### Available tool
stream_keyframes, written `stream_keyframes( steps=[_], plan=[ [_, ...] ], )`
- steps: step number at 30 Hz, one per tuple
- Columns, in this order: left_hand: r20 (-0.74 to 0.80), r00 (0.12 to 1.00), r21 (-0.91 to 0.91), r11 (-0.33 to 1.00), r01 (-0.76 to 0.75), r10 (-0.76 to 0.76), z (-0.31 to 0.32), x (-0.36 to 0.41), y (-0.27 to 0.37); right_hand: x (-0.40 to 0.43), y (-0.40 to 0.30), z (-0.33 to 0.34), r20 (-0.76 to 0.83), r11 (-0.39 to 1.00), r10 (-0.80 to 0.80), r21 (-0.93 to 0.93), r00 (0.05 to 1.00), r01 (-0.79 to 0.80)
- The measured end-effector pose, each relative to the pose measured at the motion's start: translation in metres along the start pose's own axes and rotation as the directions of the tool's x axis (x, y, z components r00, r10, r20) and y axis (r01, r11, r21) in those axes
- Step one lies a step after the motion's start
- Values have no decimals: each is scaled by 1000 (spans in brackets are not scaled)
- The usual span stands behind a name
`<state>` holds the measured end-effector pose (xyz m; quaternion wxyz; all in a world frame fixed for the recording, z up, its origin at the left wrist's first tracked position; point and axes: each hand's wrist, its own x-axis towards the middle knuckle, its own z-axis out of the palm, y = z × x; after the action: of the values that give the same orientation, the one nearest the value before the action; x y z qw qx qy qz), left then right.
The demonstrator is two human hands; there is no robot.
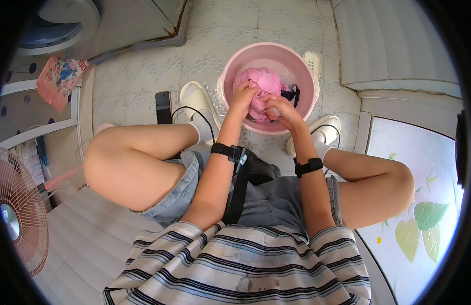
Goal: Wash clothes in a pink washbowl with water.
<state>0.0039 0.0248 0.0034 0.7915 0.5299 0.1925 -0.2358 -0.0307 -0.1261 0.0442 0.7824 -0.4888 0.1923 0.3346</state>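
Observation:
Between my feet a pink plastic basin [235, 61] stands on the tiled floor, with some water in it. A wet, bunched pink cloth [267, 78] lies inside, towards the basin's left and middle. My left hand [244, 95] grips the cloth at its left side, fingers bent into the folds. At the cloth's lower right is my right hand [282, 109], its fingers curled over the fabric, with white suds on it; whether it grips the cloth I cannot tell. A black piece of fabric [291, 95] lies in the basin to the right of the pink cloth.
A black phone [163, 108] lies on the floor left of my cream slipper [195, 95]. A cream plastic soap dish [312, 64] is beside the basin's upper right. A pink fan [22, 213] stands at the far left, below a front-loading washing machine [87, 23]. Cabinets flank the floor.

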Motion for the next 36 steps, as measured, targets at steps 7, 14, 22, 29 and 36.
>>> stream_keyframes(
  steps=[7, 14, 22, 29, 36],
  plan=[
    [-79, 993, 5, 997, -82, 82, 9, 3, -9, 21, 29, -33, -239, 551, -677, -791, 696, 265],
    [66, 992, 345, 931, -122, 105, 14, -5, 25, 21, 10, -48, -365, 538, -717, -832, 594, 137],
    [108, 985, 95, 985, -143, 132, 11, -14, 62, 6, -53, -86, -651, 773, -633, -566, 419, 287],
    [92, 992, -537, 834, 125, -89, 6, -2, 36, 17, -31, -21, -369, 530, -818, -781, 441, 329],
    [75, 970, -455, 858, 238, -230, 18, -5, -15, 72, -11, 18, -407, 499, -778, -864, 479, 76]
  ],
)
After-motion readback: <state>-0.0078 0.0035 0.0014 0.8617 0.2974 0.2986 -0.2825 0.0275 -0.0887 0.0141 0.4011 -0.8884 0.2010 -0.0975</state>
